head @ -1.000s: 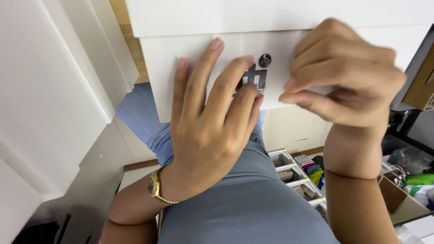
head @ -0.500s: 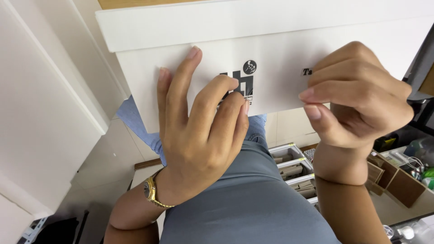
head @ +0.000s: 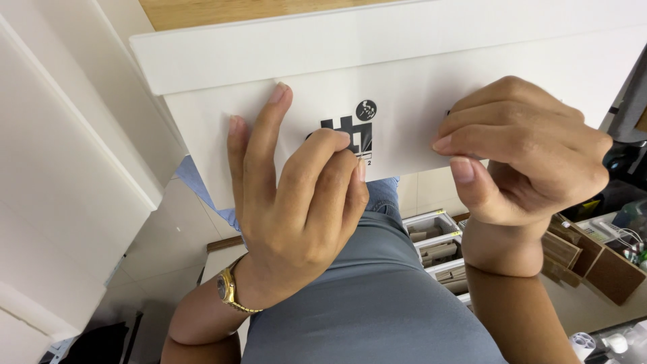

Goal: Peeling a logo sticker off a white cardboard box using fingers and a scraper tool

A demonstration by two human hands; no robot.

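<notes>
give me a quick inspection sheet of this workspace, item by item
surface: white panel held up close to the camera, pale wood edge above it
job's things: white sheet with a black printed mark lying flat against the panel
clutter: open boxes of small parts on the floor below; brown cardboard trays at right
hands: left hand pressed flat on the sheet with fingers spread, gold watch on that wrist; right hand pinching the sheet's right edge
cables: thin white wires at far right, blurred
surroundings: white cabinet panels at left, pale tiled floor, the person's grey clothing below
</notes>
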